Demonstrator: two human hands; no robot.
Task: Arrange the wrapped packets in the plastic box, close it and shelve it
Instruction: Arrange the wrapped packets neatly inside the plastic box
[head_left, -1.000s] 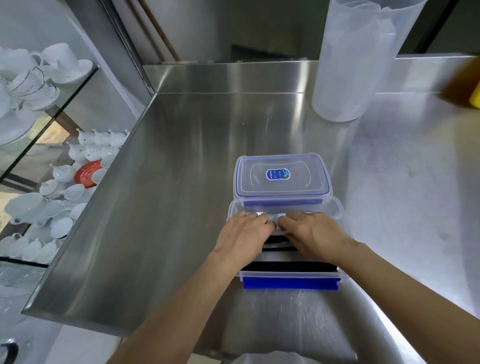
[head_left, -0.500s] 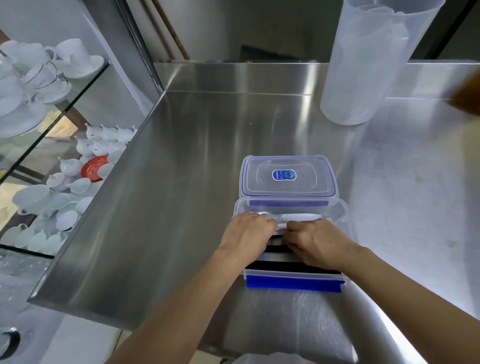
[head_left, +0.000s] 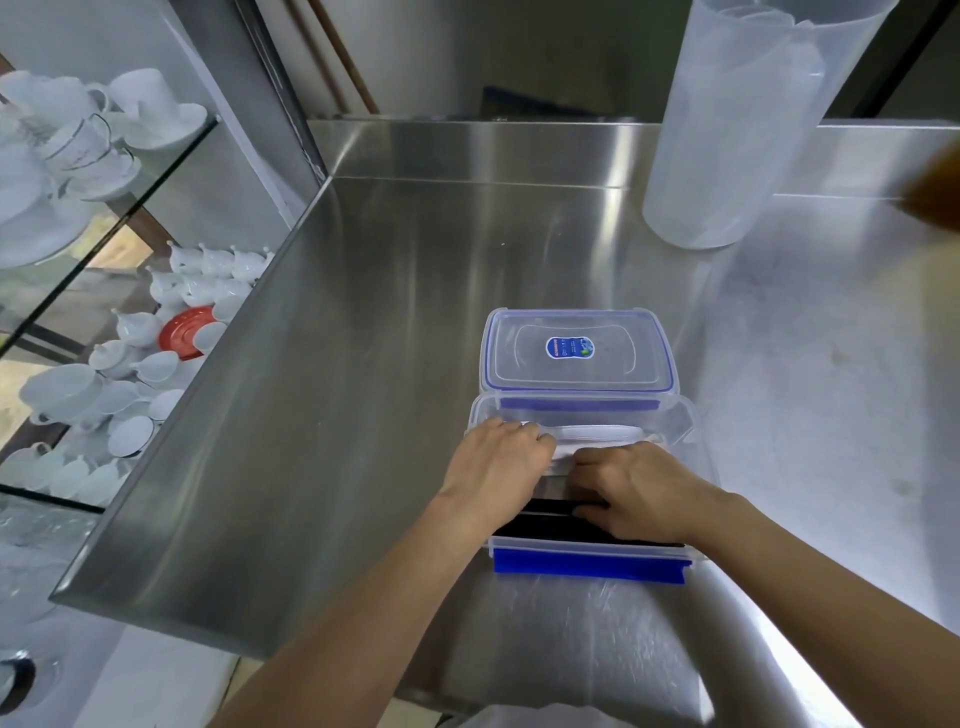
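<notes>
Both hands are down inside the open plastic box (head_left: 680, 431), which sits on the steel bench (head_left: 363, 364) with its blue latch flap (head_left: 589, 567) hanging on the near side, below the wrists. The left hand (head_left: 501, 462) has its fingers (head_left: 524, 434) curled onto a white wrapped packet (head_left: 597, 434) at the far end of the box; the right hand (head_left: 636, 493), just beside it, presses flat-knuckled on the packets nearer the body, its fingertips hidden, so whether it pinches anything cannot be told. Dark bands (head_left: 550, 530) between pale strips show under the right hand, likely packets stood on edge in a row. The two hands seem set this way to squeeze the row tight and hold it upright while the last packet is tucked in. The lid (head_left: 576, 353) lies just beyond the fingers, touching the far rim, handy for closing. A tall frosted jug (head_left: 737, 130) stands well beyond and to the right; shelves of white crockery (head_left: 119, 358) lie off to the left. Arranging looks nearly finished; closing and shelving remain.
</notes>
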